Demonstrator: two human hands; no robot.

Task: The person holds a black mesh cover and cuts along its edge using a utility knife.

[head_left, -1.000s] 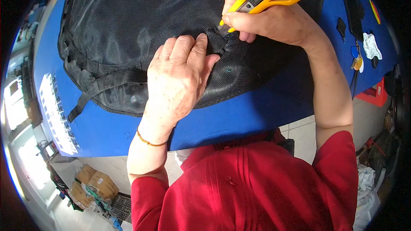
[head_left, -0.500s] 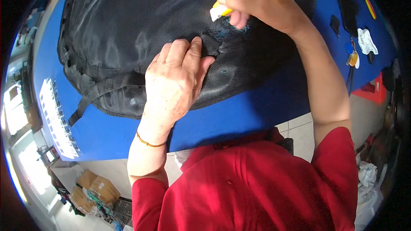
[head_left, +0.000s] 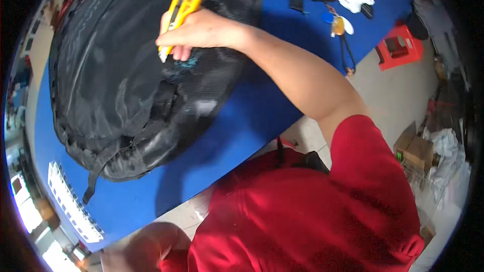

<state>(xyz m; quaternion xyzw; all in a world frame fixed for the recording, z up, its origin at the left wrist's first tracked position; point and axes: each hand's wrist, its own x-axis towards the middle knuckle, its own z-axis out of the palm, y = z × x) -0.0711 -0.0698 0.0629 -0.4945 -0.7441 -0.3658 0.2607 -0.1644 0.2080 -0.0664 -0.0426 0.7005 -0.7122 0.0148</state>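
Across the left part of the blue table (head_left: 128, 206), the black mesh piece (head_left: 116, 70) lies spread, I judge to steady it. The right hand (head_left: 196, 29) grips a yellow cutter (head_left: 177, 17), blade angled down, probably for control. I cannot tell the left hand's state; it's out of sight. Colored tags (head_left: 337, 26) sit near the right edge, likely kept clear of the blade.

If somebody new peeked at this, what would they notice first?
Probably the yellow cutter gripped in the right hand, over the black mesh fabric on the blue table. Then the red shirt across the bottom, and maybe the red stool on the floor at right.
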